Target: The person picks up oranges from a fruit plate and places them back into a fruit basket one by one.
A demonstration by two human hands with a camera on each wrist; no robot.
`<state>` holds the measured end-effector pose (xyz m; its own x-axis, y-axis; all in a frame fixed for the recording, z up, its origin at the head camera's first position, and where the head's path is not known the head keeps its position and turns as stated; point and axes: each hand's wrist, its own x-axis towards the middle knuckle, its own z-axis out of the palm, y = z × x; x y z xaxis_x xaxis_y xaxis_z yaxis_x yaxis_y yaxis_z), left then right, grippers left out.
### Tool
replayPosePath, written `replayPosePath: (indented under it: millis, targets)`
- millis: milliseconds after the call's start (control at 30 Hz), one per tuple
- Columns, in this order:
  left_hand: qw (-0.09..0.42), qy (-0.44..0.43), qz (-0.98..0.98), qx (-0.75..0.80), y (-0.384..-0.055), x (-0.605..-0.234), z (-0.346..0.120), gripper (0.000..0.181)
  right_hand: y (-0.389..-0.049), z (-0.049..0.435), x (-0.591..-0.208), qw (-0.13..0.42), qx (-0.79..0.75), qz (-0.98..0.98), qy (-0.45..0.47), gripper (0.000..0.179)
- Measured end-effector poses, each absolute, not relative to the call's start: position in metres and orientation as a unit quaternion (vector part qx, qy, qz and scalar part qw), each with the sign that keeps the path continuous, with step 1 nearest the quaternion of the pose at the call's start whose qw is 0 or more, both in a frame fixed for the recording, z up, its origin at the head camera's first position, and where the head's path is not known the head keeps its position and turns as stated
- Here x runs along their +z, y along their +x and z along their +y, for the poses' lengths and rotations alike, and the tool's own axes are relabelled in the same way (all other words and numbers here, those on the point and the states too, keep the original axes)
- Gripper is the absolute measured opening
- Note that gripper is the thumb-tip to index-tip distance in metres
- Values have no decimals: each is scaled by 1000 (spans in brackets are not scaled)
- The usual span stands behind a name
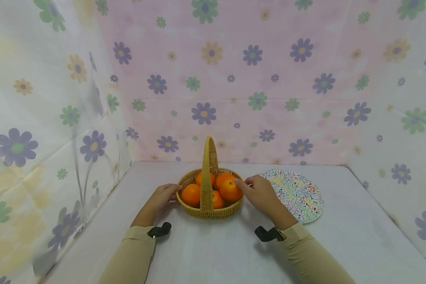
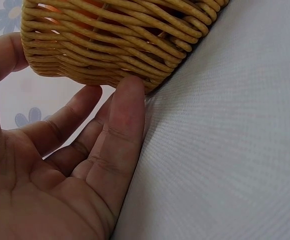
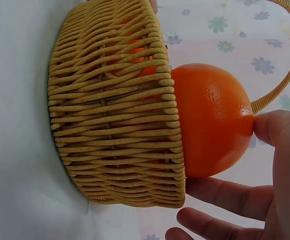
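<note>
A yellow-brown wicker basket [image 1: 209, 213] with a tall arched handle [image 1: 206, 173] stands on the table, holding several oranges [image 1: 191, 195]. At its left end, my left hand [image 1: 162, 198] holds the basket, thumb at the rim and other fingertips against the outer wall. In the left wrist view those fingertips [image 2: 128, 95] meet the weave [image 2: 110, 40] low, near the tabletop. My right hand [image 1: 262, 193] pinches the orange at the right end [image 1: 230, 189]. The right wrist view has its thumb [image 3: 270, 127] on top of that orange [image 3: 212, 120] and a finger below, by the rim.
A round placemat [image 1: 305, 197] with multicoloured speckles lies right of the basket, partly behind my right hand. Flower-printed cloth walls [image 1: 234, 90] enclose the white table [image 1: 213, 252] at the back and both sides.
</note>
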<state>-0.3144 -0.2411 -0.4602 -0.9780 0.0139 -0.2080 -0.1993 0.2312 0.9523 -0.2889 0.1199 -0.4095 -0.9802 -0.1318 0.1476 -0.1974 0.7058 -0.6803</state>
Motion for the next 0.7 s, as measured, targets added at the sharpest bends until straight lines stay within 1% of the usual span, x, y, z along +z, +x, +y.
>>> replayPosePath:
  millis: [233,433,500,633,700]
  targets:
    - [84,-54,774,625,-317,-463,-239,50,-294,125,-413,67,346,-929,110,62]
    - [79,-57,781,617,-314,-462,-241,51,-292,122,-412,67,358,-921,138,61]
    - [80,-56,781,617,-315,-462,-242,52,-291,121,-412,62,366,-916,155,65]
    - [81,-55,781,617,-315,-461,-242,53,-289,119,-412,56,349,-916,192,81]
    - [82,-58,779,619,-315,-462,-242,52,-288,118,-411,57,336,-919,200,84]
